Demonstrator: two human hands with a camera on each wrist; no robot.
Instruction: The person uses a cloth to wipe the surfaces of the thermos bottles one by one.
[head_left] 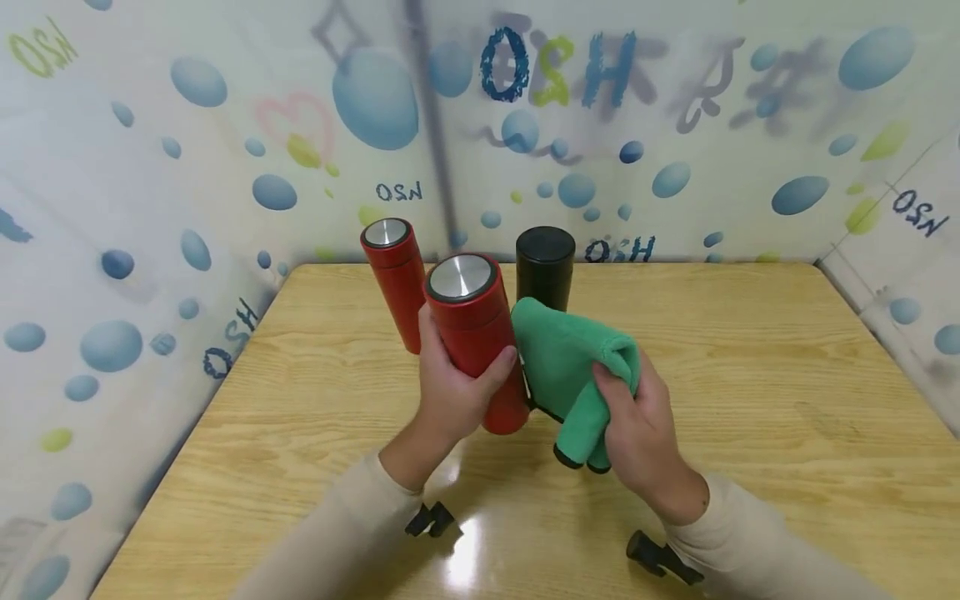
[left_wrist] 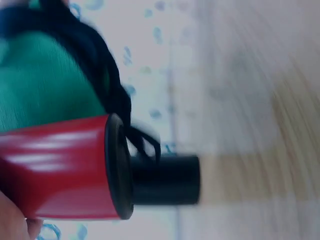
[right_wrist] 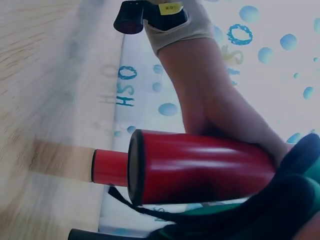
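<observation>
One red vacuum flask with a brushed-metal lid (head_left: 461,277), roughly upright, is lifted clear of the wood-grain table (head_left: 750,375), over its middle; black-rimmed base visible in both wrist views. Left hand (head_left: 453,387) has it firmly, fingers wrapped about the body, thumb across the front. Right hand (head_left: 645,425) pinches a folded green cloth (head_left: 566,354), black-edged, between thumb and fingers; the cloth lies just beside the flask's right side, contact uncertain. Thin black cord (left_wrist: 145,142) loops near the flask base. Second red flask (head_left: 397,275), also metal-topped, stands toward the table's far left corner. Black flask (head_left: 545,258) stands near the middle of the far edge, lower part hidden by the cloth. Bubble-printed wall covering (head_left: 225,167) beyond the far edge.
</observation>
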